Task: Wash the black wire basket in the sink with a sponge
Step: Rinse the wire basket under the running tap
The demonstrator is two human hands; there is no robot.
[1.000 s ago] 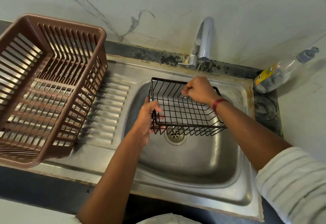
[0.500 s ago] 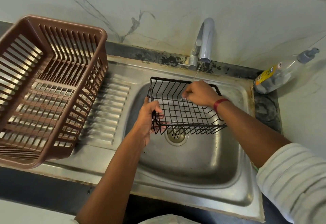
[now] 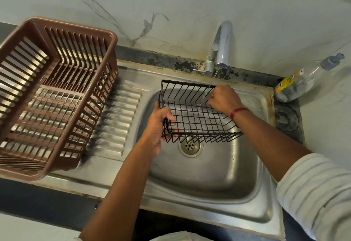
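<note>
The black wire basket (image 3: pixel 197 113) hangs over the sink (image 3: pixel 209 180), long axis left-right. The left hand (image 3: pixel 158 125) grips its near-left corner; the right hand (image 3: pixel 224 99), fingers curled, perhaps around a sponge, works its far-right wall under the tap (image 3: pixel 221 45).

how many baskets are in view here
2: the black wire basket, held over the sink by both hands, and a brown plastic basket on the drainboard at left. No others visible.

sink (image 3: pixel 209 180) front open, faucet (image 3: pixel 222 45) behind, brown rack (image 3: pixel 57 96) left
</note>
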